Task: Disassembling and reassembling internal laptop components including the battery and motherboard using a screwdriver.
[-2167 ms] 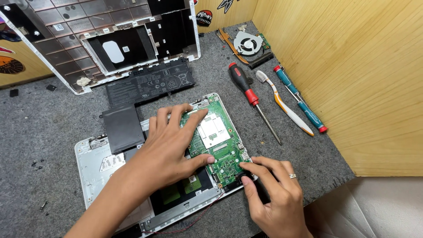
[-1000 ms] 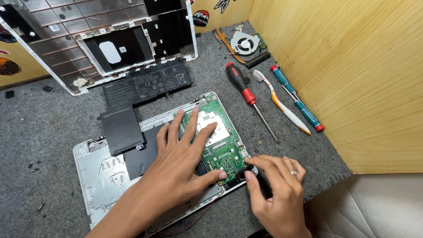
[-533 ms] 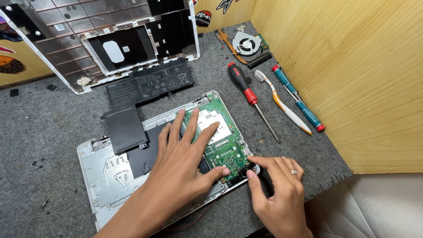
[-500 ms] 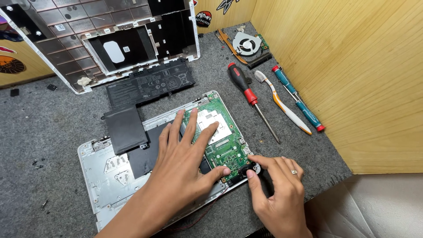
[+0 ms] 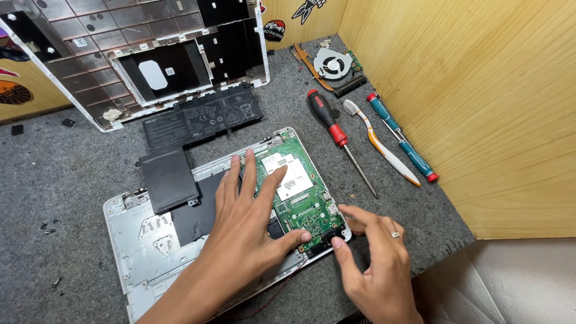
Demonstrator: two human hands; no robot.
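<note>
Green board (image 5: 303, 201) sits in the right end of a white laptop shell (image 5: 141, 240) on grey felt (image 5: 60, 168); left hand (image 5: 249, 225) lies flat on it, fingers spread and released, thumb near the board's lower right corner; right hand (image 5: 375, 264) pinches that corner, thumb and forefinger closed on its edge; black battery (image 5: 201, 117) lies beyond the shell; red screwdriver (image 5: 333, 129), toothbrush (image 5: 381, 144) and teal driver (image 5: 402, 138) lie to the right, well apart; fan (image 5: 333, 63) at far corner.
</note>
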